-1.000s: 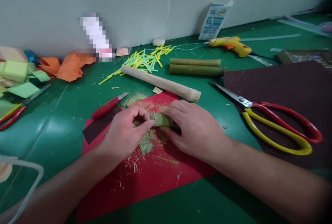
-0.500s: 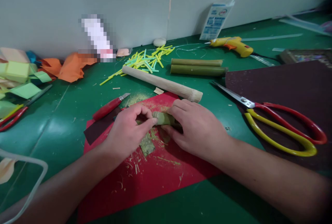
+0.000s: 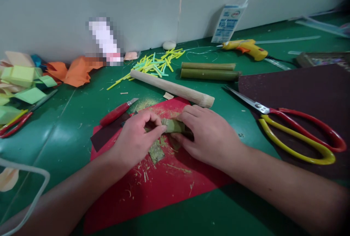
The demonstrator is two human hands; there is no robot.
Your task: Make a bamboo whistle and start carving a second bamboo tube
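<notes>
A short green bamboo piece (image 3: 174,126) lies between my hands above a red sheet (image 3: 164,196). My right hand (image 3: 206,132) is wrapped round its right end, fingers over the top and thumb below. At its left end my left hand (image 3: 142,134) pinches with thumb and forefinger; whether something thin is also in that pinch is hidden. Below the piece rests a dusty square of sandpaper (image 3: 156,152), amid bamboo shavings and yellowish dust. To the left, a red-handled knife (image 3: 116,113) lies on a dark strip (image 3: 105,136).
Beyond my hands lie a peeled bamboo stick (image 3: 172,88), two green bamboo lengths (image 3: 209,72) and yellow-green straw pieces (image 3: 153,64). Large scissors (image 3: 290,126) sit on a dark sheet (image 3: 295,86) at right. A yellow glue gun (image 3: 246,48) is behind; folded paper (image 3: 23,77) is at left.
Both hands keep their grip on the bamboo piece, with hardly any movement. The whole view has shifted slightly.
</notes>
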